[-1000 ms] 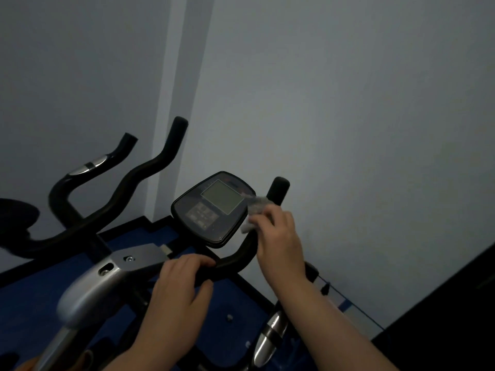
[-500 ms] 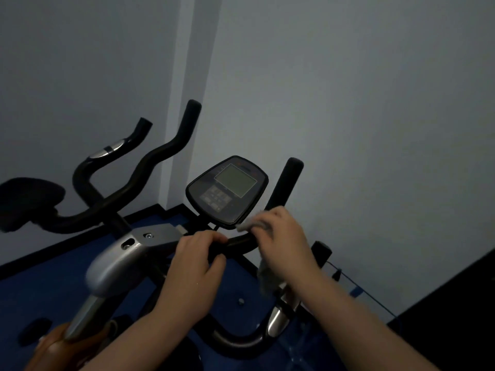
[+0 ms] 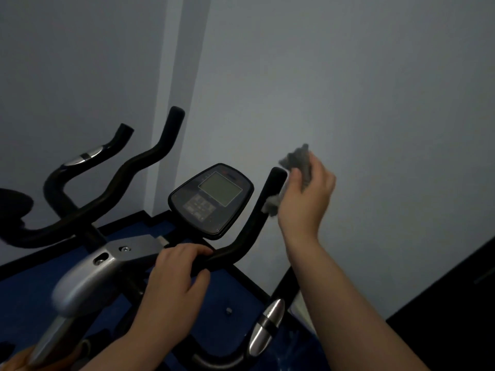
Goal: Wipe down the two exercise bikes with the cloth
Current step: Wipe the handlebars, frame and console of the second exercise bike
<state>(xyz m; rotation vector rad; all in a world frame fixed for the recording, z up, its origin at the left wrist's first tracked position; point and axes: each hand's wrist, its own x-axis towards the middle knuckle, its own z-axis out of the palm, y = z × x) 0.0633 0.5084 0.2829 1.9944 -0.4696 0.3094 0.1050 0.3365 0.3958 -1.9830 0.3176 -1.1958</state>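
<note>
The left hand [image 3: 171, 282] was curled in a closed grip, fingers [image 3: 187, 250] wrapped over the top and thumb tucked beneath, its bare forearm running down to the lower left. The right hand [image 3: 305, 199] was raised higher and further forward, wrist bent, fingers and thumb pinched closed. Its bare forearm stretched down toward the lower right corner.

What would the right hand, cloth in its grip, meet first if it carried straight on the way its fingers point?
Probably the upright tip of the black handlebar. The right hand holds the cloth with fingers aimed left at it, the cloth seemingly brushing it already; depth is uncertain.
</note>
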